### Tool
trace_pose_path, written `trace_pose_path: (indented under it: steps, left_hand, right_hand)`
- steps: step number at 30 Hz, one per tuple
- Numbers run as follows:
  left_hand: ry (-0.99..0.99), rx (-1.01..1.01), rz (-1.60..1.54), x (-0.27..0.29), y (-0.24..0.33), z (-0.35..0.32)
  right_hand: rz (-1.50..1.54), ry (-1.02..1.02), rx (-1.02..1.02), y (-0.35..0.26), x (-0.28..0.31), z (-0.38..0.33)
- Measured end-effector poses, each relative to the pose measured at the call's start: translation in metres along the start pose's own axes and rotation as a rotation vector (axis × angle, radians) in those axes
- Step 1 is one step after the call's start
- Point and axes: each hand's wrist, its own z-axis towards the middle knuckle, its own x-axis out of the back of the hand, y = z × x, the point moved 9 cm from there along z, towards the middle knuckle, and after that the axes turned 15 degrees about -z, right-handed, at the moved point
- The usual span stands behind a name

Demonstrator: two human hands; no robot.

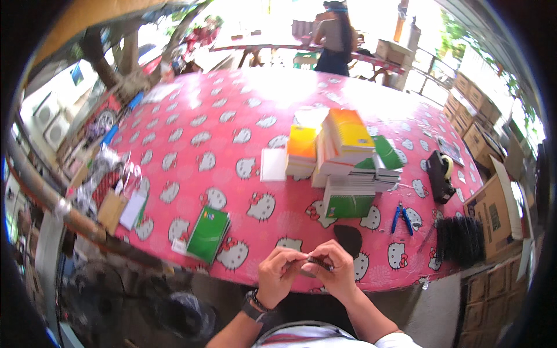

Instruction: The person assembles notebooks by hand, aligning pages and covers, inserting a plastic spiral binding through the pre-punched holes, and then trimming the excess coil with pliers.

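Observation:
My left hand (278,274) and my right hand (338,268) meet just above the near edge of the table, both pinching a small dark strip-like object (319,263) between the fingertips. A dark band sits on my left wrist. Directly beyond the hands lies a flat black piece (348,238) on the pink patterned tablecloth (220,133). Farther back stands a pile of notebooks (342,162) with orange, yellow, white and green covers.
A green notebook (208,233) lies left of my hands. Blue-handled pliers (400,217), a black tape dispenser (441,174) and a black bristly bundle (461,238) sit to the right. Cardboard boxes (493,211) line the right side. A person (335,37) stands beyond the table.

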Motion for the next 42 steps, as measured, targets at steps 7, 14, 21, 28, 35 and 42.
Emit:
trace_pose_path:
  steps: [7, 14, 21, 28, 35, 42]
  left_hand:
    - [0.003, -0.033, -0.101, 0.007, 0.001, -0.008]
    - [0.067, -0.108, 0.014, 0.023, 0.008, -0.016]
    - [0.090, -0.099, 0.138, 0.042, 0.005, -0.019]
    - [0.098, -0.116, 0.244, 0.054, 0.007, -0.019]
    - [0.169, -0.095, 0.363, 0.070, 0.010, -0.027]
    - [0.895, 0.157, 0.093, 0.210, -0.016, -0.032]
  right_hand:
    - [0.154, 0.058, -0.001, 0.005, -0.008, -0.008]
    - [0.072, -0.130, 0.013, -0.005, -0.027, -0.001]
    - [0.025, -0.228, 0.040, -0.012, -0.051, 0.003]
    - [-0.002, -0.236, 0.037, -0.009, -0.067, 0.002]
    - [0.038, -0.328, -0.029, -0.016, -0.092, 0.004]
    - [0.224, -0.175, -0.041, 0.025, -0.086, 0.076]
